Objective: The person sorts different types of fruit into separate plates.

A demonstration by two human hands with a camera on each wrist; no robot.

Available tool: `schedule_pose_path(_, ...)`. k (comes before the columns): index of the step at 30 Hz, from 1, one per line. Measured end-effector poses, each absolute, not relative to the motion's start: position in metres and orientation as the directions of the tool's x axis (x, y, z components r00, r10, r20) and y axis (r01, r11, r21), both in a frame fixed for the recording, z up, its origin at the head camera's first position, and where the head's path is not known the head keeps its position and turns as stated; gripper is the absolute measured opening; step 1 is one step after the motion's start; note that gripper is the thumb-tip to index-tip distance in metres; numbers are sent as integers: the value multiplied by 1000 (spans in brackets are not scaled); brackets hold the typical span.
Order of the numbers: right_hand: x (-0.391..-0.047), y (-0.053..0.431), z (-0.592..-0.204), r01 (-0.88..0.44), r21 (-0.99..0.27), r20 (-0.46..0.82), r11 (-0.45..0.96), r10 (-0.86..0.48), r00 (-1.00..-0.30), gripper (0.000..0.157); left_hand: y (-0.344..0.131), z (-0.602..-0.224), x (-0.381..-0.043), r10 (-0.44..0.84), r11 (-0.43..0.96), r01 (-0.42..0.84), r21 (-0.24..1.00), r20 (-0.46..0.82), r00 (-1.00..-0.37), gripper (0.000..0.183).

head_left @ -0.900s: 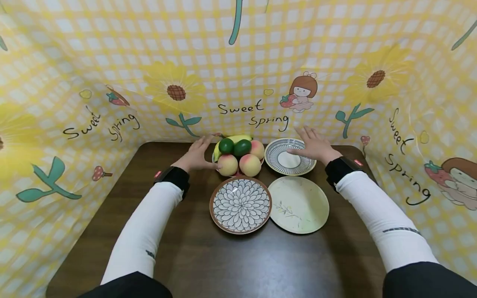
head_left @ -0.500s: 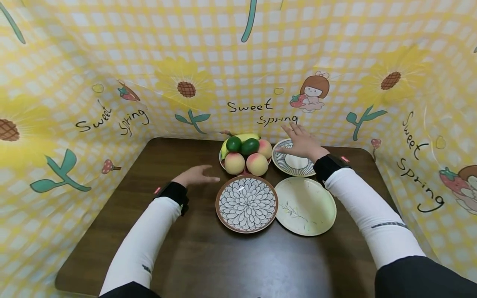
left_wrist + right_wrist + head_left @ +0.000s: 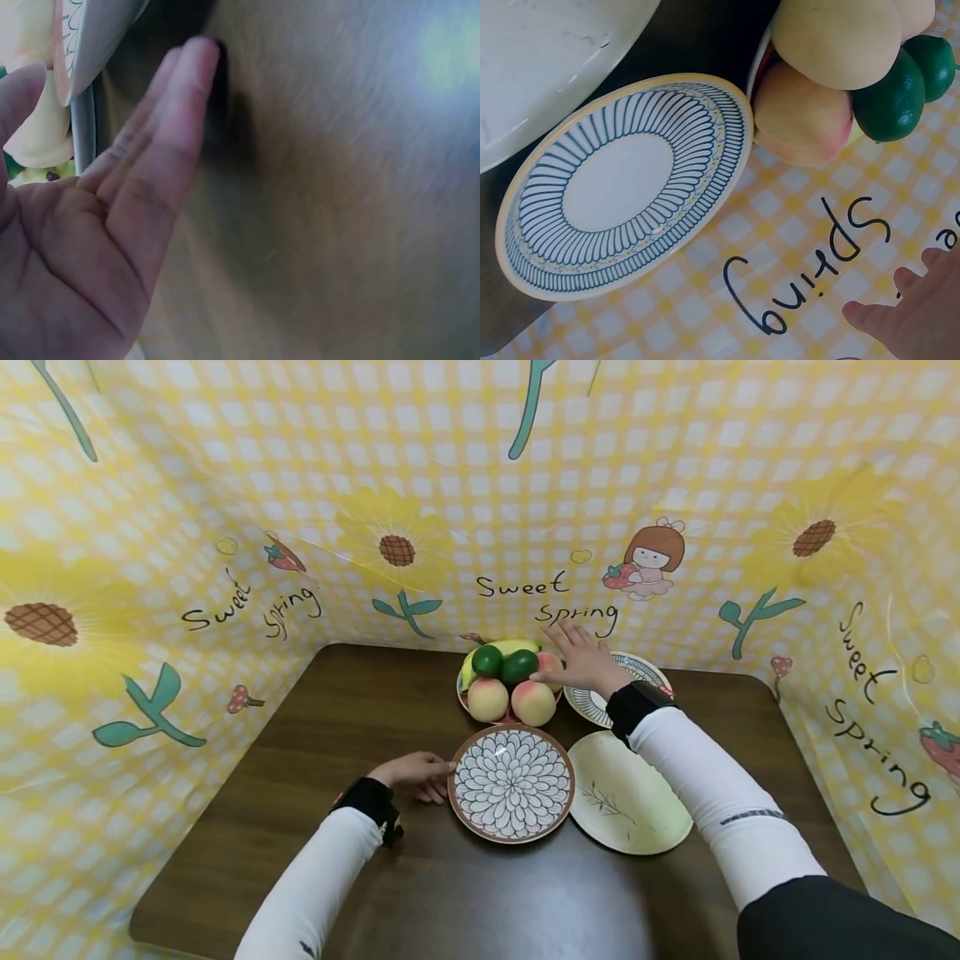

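My left hand is low at the left rim of a brown-rimmed plate with a black-and-white petal pattern, thumb right at the rim. In the left wrist view its fingers stretch out straight beside the plate's raised side. Reaching over the right side of the fruit plate, my right hand has its fingers spread and holds nothing. That plate bears three peaches, two dark green fruits and a banana. Just right of it lies a blue-striped plate, partly behind my right wrist.
A pale cream plate with a twig drawing lies right of the petal plate, its upper right covered by my right forearm. All stand on a dark brown table. A yellow checked cloth walls in the back and sides.
My left hand has come from beside the fruit towards me, to the petal plate's left rim. My right hand has moved left from the striped plate to the fruit. The head view has shifted.
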State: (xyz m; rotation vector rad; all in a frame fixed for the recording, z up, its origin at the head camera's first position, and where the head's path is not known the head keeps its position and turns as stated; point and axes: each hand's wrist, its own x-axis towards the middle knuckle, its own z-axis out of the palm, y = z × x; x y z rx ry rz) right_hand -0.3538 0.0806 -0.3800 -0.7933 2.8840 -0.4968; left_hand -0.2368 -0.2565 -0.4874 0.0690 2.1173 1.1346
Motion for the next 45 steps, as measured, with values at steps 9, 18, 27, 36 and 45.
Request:
schedule_pose_path(9,-363,65,-384,-484,-325,-37,812,-523,-852,100,-243,-514,-218,353,423,-446,789,-596,-721,68)
schedule_pose_path(18,-368,45,-385,-489,-282,-46,825,-521,-853,102,-235,-525,-218,326,363,-506,782,-615,-718,58)
schedule_pose_path(27,-370,26,-388,-506,-284,-48,815,-539,-841,103,-229,-528,-219,347,344,-505,792,-607,-715,52)
schedule_pose_path(36,-383,6,-392,-551,-248,-9,797,-571,-821,104,-232,-532,-223,294,342,-483,806,-580,-759,53)
schedule_pose_path(45,-382,-6,-407,-580,-310,58,753,-594,-802,101,-233,-531,-221,277,364,-472,803,-577,-768,51)
